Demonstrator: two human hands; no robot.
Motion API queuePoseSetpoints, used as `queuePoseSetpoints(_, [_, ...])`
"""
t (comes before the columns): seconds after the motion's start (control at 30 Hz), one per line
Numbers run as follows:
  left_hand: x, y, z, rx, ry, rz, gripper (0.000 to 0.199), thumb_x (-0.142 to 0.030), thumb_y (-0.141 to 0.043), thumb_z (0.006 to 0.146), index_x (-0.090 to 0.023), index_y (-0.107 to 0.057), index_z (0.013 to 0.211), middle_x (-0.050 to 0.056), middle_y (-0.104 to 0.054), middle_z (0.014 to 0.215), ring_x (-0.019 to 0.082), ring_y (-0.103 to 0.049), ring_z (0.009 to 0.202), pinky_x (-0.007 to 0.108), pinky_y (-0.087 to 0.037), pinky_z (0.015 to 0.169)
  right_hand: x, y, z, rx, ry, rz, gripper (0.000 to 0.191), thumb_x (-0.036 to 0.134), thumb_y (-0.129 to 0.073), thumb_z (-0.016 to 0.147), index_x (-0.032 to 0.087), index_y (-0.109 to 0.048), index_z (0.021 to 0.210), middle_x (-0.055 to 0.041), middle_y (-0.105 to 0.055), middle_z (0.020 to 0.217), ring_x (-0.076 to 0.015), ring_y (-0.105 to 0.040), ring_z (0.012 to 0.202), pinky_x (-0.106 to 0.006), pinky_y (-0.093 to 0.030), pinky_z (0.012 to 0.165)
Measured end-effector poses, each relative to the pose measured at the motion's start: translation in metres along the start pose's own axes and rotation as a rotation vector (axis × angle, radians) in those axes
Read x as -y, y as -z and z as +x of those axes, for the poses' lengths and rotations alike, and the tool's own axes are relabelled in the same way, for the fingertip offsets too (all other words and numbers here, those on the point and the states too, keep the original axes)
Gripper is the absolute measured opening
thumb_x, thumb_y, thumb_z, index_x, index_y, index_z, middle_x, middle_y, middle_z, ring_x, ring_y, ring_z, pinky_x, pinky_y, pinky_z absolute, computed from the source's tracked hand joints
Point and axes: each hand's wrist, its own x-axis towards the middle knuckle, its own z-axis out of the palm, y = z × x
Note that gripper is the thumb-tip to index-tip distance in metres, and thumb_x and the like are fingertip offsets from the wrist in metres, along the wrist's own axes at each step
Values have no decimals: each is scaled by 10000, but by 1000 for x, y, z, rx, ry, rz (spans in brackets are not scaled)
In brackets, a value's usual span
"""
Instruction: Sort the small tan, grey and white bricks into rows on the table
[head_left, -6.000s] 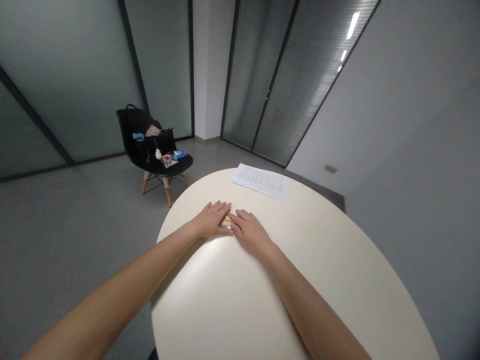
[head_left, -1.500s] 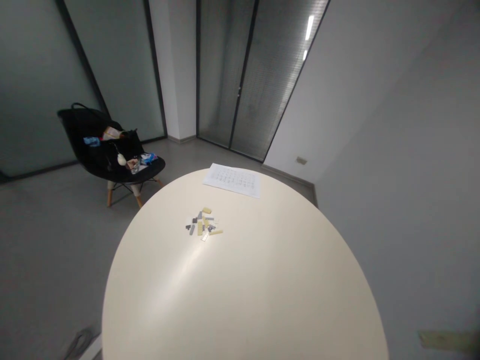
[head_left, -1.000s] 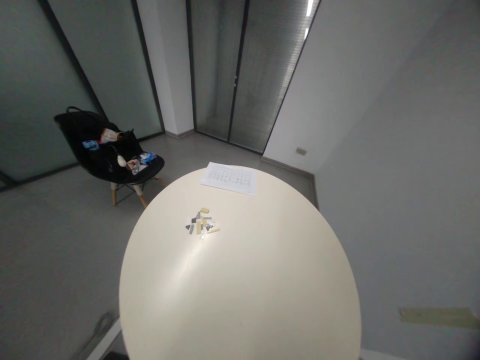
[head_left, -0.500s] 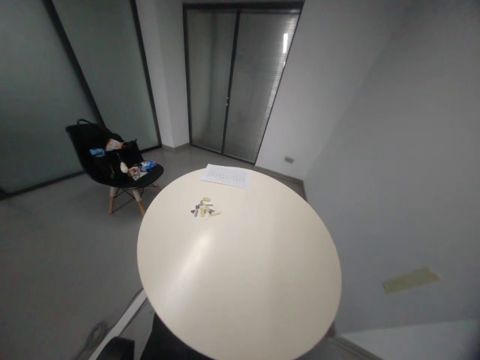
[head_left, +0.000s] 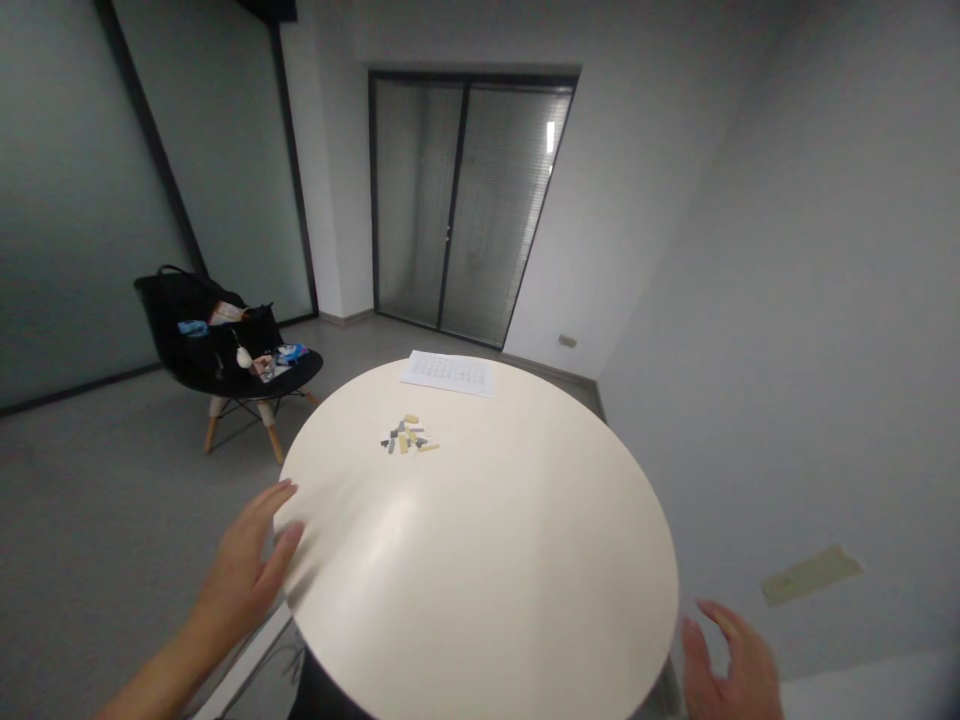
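Evidently parted, unburdened fingers on both hands point(head_left: 244, 565), unreadable print on the paper point(head_left: 448, 374).

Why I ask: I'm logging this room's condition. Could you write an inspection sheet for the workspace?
Surface: round pale table, light glare towards its left; no damage seen.
Work items: small yellow, grey and dark pieces loosely clustered; printed sheet beyond them, near the far edge.
Clutter: black chair at left, loaded with mixed items, too small to name.
Hands: left hand open at the table's left edge, contact unclear; right hand open off the right edge; both without anything visible in the grip.
Cables: thin cable on the floor, lower left, beside a white strip.
Surroundings: tape on the right wall.
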Motion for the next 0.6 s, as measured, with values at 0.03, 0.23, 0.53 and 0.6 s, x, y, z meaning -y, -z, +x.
queuePoseSetpoints(0.03, [0,-8,25,66,-27,6,525,-457,-368,925,-264,-377,1413,96,-493,1406,298,-464,1298,496,-370,1103,8,-13,23,17,119,-8,584,625,-414,873,105,-622,1039,-220,-617,1105,-358,-532,1123,-547,-389,1015])
queuePoseSetpoints(0.23, [7,-67,110,344,37,243,560,-424,-270,961,-125,-450,1400,157,-399,1498,307,-381,1369,506,-316,1108,33,-91,102,231,289,-143,492,455,-358,925,96,-675,1034,-192,-673,1060,-319,-567,1094,-495,-439,975])
queuePoseSetpoints(0.53, [8,-87,105,484,11,367,522,-451,-306,962,-215,-511,1380,83,-422,1498,309,-312,1408,523,-241,1126,22,-108,99,369,235,-218,505,452,-391,935,89,-643,1178,-209,-600,1249,-301,-531,1197,-470,-407,1038])
queuePoseSetpoints(0.6, [7,-86,106,487,10,368,521,-450,-317,959,-212,-510,1381,86,-421,1498,310,-311,1408,526,-240,1123,23,-107,100,370,229,-215,502,455,-396,933,93,-648,1172,-206,-604,1248,-300,-532,1197,-472,-407,1041])
